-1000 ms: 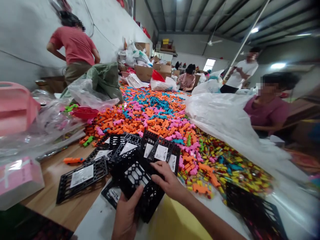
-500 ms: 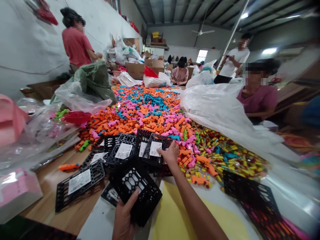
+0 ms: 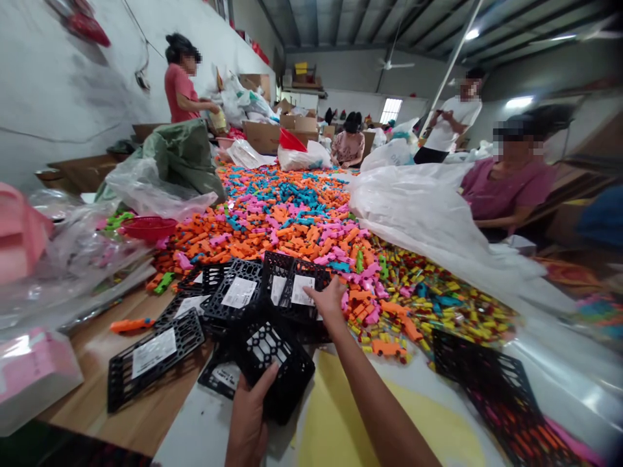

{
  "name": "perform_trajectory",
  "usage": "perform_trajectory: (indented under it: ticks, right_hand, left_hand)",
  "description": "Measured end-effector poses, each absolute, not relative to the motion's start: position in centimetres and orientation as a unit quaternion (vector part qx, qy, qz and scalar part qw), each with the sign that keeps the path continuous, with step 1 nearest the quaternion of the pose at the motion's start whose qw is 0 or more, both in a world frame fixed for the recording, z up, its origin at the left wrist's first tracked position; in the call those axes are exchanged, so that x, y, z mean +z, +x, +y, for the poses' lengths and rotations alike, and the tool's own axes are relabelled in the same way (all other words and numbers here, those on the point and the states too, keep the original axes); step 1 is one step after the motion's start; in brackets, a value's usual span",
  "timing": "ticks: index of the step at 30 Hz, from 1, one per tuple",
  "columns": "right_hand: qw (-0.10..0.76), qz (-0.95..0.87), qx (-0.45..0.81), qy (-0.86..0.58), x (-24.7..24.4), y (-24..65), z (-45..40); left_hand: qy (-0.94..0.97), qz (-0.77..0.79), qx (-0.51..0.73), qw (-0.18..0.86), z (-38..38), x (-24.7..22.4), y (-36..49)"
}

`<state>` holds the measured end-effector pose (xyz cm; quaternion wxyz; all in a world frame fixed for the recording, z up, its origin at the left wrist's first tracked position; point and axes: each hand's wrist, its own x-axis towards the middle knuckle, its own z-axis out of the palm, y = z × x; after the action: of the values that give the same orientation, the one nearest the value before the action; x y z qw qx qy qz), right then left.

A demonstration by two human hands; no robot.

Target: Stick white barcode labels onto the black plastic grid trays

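Note:
My left hand (image 3: 250,415) grips a black plastic lattice basket (image 3: 285,383), tilted, with the thumb over its near edge. My right hand (image 3: 331,301) reaches forward to the right side of another black basket (image 3: 311,272) that bears a white label (image 3: 302,290). Its thumb lies at the label and its other fingers curl at the basket's right edge, partly hidden. More labelled black baskets (image 3: 238,285) lean together to the left. One labelled black basket (image 3: 156,357) lies apart on the wooden tabletop, and another is partly hidden beneath the held one.
A heap of orange, pink and blue toy cars (image 3: 272,220) spreads behind the baskets. Small yellow-and-red pieces (image 3: 442,292) lie to the right, beside plastic sheeting (image 3: 418,201). Yellow sheet (image 3: 331,415), red bowl (image 3: 148,227) and black lattice (image 3: 506,389) are nearby. Several people work around.
My left hand and its basket have shifted slightly right and up. My right hand stays at the labelled basket, its thumb a little farther over the label. The person at left has moved right.

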<state>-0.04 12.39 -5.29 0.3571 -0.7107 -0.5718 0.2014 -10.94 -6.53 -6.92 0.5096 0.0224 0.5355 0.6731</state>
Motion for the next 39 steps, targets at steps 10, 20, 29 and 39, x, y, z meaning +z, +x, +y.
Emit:
perform_trajectory:
  ticks: [10, 20, 29, 39]
  right_hand:
    - [0.269, -0.569, 0.142, -0.764, -4.2, 0.6, 12.8]
    - [0.27, -0.719, 0.011, -0.64, -4.1, 0.5, 9.7]
    - [0.421, -0.655, 0.256, -0.573, -3.5, 3.1, 11.2]
    - [0.538, -0.452, 0.63, -0.331, 3.5, 8.9, 9.6]
  left_hand:
    - [0.054, 0.526, 0.667, 0.526, -6.8, -6.5, -10.5]
    - [0.075, 0.524, 0.66, 0.533, -6.7, -6.8, -10.6]
    - [0.066, 0.524, 0.654, 0.541, -6.7, -6.3, -10.7]
    - [0.043, 0.523, 0.658, 0.539, -7.6, -5.5, -11.4]
